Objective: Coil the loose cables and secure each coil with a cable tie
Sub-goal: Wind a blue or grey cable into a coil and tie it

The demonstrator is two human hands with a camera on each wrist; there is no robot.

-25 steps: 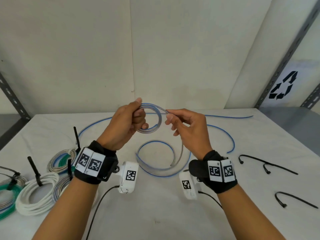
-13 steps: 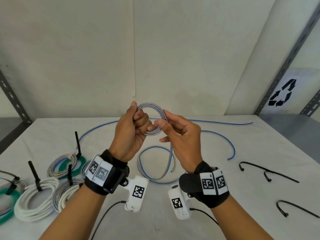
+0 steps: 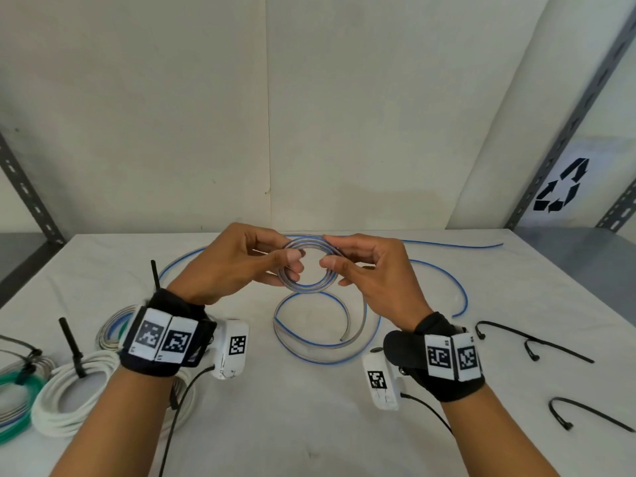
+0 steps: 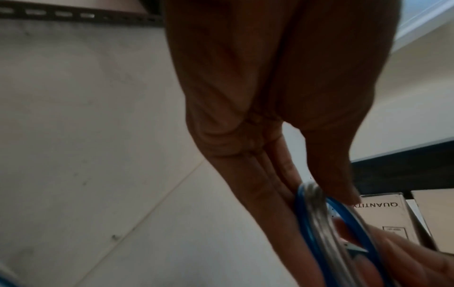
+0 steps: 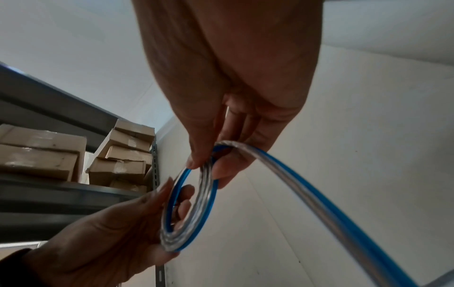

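Small coil (image 3: pixel 309 266) of clear, blue-edged cable held in the air above the white table (image 3: pixel 309 425), between both hands.

Left hand (image 3: pixel 237 266) — thumb and fingers pinch the coil's left side; the wrist view shows the turns (image 4: pixel 317 209) pressed between thumb and fingers. Right hand (image 3: pixel 375 270) grips the coil's right side, thumb in front, fingers curled behind (image 5: pixel 221 170); the free run of cable leaves this grip and arcs away.

Below the coil, the uncoiled remainder (image 3: pixel 316 339) lies in a loose loop on the table, one length trailing off behind the coil and to its right.

Left of the coil, near the table edge: finished bundles (image 3: pixel 72 390) in white, grey and green, each with a black tie standing up. Right of the coil: three loose black cable ties (image 3: pixel 537 342), apart from one another.

Further right of the coil, a recycling symbol (image 3: pixel 564 185) on the wall behind a metal rack upright.
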